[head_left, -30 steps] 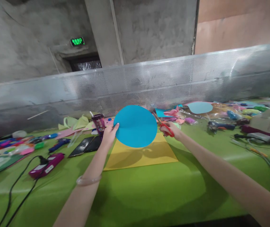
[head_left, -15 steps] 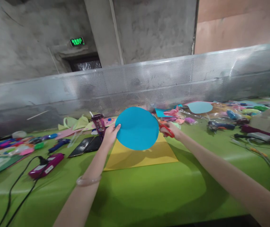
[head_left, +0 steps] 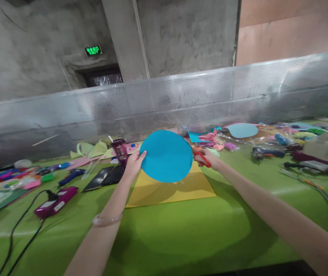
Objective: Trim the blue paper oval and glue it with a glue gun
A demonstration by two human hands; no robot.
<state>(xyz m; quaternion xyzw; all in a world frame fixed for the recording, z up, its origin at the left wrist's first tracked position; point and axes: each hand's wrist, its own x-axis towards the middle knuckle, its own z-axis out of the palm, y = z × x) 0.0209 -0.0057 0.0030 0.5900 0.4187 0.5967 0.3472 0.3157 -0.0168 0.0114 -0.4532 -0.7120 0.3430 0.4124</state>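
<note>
A round sheet of blue paper [head_left: 166, 156] is held up in front of me, pinched at its left edge by my left hand [head_left: 135, 161], thumb on the near face. My right hand [head_left: 206, 158] is closed round the handles of red-handled scissors [head_left: 203, 158]. Their blades lie at the right edge of the blue paper, partly hidden by it. Below, a yellow sheet [head_left: 175, 191] lies flat on the green-covered table [head_left: 198, 234], its far part hidden by the blue paper.
Left stand a purple cup with a straw [head_left: 120, 151], a black phone-like wallet [head_left: 103, 178], a blue glue gun [head_left: 71, 176] and a purple power strip [head_left: 56, 202] with a black cord. Rightward lie a pale blue paper [head_left: 243, 130], another glue gun [head_left: 269, 153] and cables [head_left: 316, 186]. A perforated metal barrier [head_left: 181, 96] runs behind.
The blue paper has shifted slightly right and down, with its right edge meeting the scissor blades, which stood beside it earlier. Both hands have barely moved over the last half second.
</note>
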